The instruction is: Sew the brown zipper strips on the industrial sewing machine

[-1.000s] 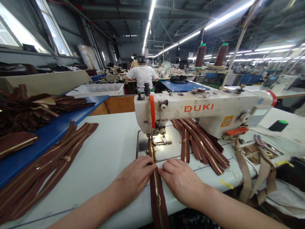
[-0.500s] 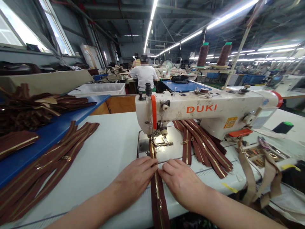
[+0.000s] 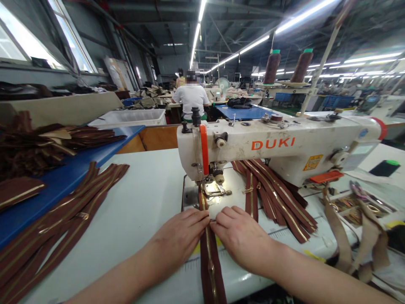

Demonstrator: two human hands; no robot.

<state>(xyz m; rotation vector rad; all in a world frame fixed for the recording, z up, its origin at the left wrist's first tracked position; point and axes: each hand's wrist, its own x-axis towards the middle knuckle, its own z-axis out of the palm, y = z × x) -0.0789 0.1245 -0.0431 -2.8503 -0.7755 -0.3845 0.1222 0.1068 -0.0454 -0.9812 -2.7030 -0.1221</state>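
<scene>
A brown zipper (image 3: 209,257) with gold teeth runs from the front edge of the table up under the presser foot of the white sewing machine (image 3: 237,143). My left hand (image 3: 185,230) grips the zipper's left edge, fingers pressed together just in front of the needle plate. From the other side my right hand (image 3: 238,230) pinches the right edge, its fingertips close to those of the left. The zipper's slider (image 3: 211,266) lies below both hands. What the fingertips press on is partly hidden beneath them.
More brown zippers (image 3: 275,194) lie under the machine arm, and a long bundle of zippers (image 3: 63,228) rests at the left. A tray (image 3: 357,207) with scissors and small parts sits at the right, beside hanging beige straps (image 3: 338,236). A person (image 3: 191,99) sits ahead.
The camera view has shifted slightly, so the machine's right side and the zippers there appear further right. Both hands keep their hold on the zipper, which has barely moved.
</scene>
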